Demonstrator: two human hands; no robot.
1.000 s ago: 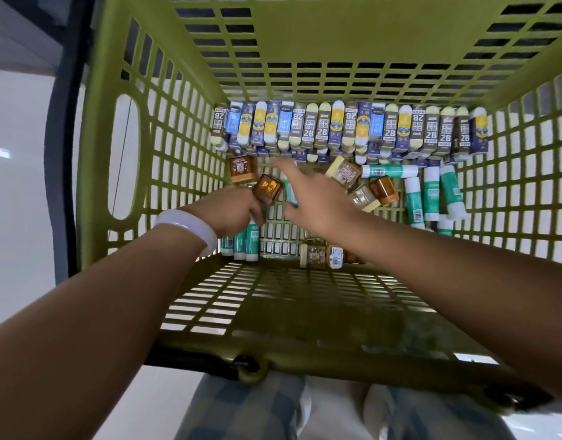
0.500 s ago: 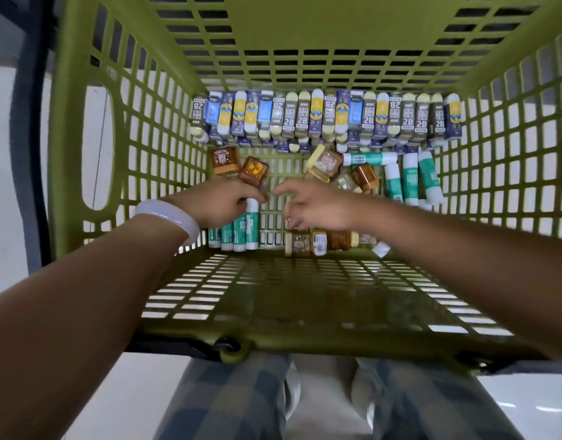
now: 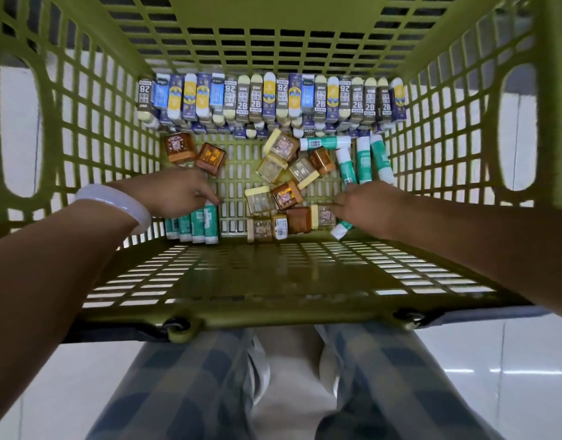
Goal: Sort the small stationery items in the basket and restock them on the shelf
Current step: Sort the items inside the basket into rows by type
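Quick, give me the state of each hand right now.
Left hand: fingers curled down onto the green glue sticks; a firm grip cannot be told.
Right hand: holding a green glue stick.

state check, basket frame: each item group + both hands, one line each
basket: on the floor, open top, stock on its bottom.
2B lead boxes: neat row along the far wall.
brown cases: loose jumble mid-basket, some tilted.
glue sticks by the near wall: lined up side by side.
glue sticks at far right: lying loose.
left hand: on the lined-up sticks.
right hand: fingers curled, grip unclear.
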